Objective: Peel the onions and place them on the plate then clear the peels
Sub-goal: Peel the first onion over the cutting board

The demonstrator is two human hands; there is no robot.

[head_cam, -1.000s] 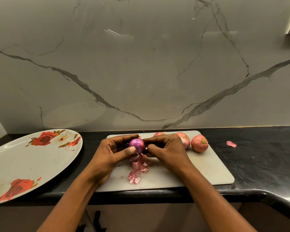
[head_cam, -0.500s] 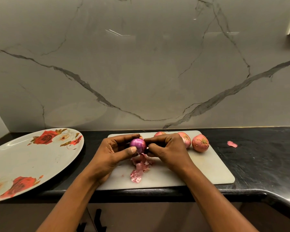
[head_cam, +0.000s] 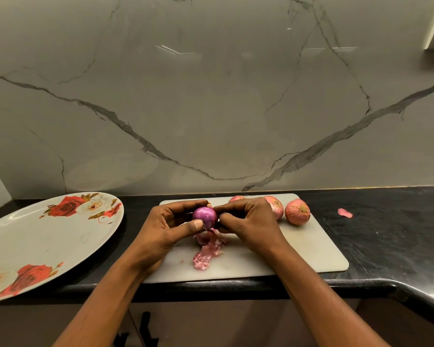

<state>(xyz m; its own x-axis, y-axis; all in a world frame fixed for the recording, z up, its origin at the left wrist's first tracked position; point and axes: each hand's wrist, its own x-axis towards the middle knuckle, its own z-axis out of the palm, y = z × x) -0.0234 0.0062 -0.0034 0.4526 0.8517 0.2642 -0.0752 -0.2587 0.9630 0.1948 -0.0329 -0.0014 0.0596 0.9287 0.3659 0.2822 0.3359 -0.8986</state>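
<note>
Gripping purple onion (head_cam: 205,217), hands (head_cam: 166,227) above peels (head_cam: 208,250)

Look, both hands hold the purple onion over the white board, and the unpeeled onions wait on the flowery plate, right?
Not quite. The head view shows the unpeeled onions waiting on the white board, beside the right hand, not on the flowery plate. The left hand and right hand do hold the purple onion over the board.

The far right of the cutting board (head_cam: 311,251) is blocked by unpeeled onions (head_cam: 297,211), its near middle by a pile of peels (head_cam: 207,249). Open counter (head_cam: 386,234) is left at the right, except one stray peel (head_cam: 345,213); the left is taken by the plate (head_cam: 35,241).
</note>
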